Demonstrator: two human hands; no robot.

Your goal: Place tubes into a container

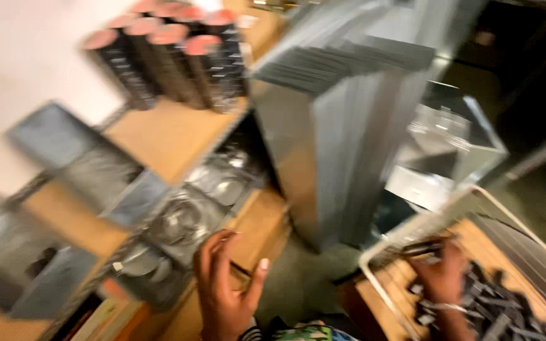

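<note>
— Wooden shelves (172,136) are seen on the left, and a big stack of grey metal sheets (342,126) is stood up in the middle. What else is kept there?

— Dark cans with pink tops (172,60) are lined up on the top shelf. Grey bins (64,158) are hung along the shelf edge. Round shiny metal parts (184,221) are packed in clear bags on the lower shelf. A clear plastic box (450,145) is set to the right of the sheets. Everything is blurred, so small things cannot be told well.

— Where are the hands?

— The left hand (222,287) is held up near the lower shelf, just beside the bagged round parts. Its fingers are spread and bent a little, and nothing is held in it. The right hand (440,275) is laid down in a wooden tray (374,297) with a white rim, low on the right. The tray is filled with small dark metal pieces (488,309).

— Is something held by the right hand?

— Its fingers are curled over the dark pieces, but it cannot be told if one is gripped.

— Which step is judged to be in hand?

— Picking is judged to be going on: dark pieces are being felt in the tray while the shelf is being reached for. For the next move, one piece must be pinched firmly, and the free hand must be steered with care to the bags.
</note>
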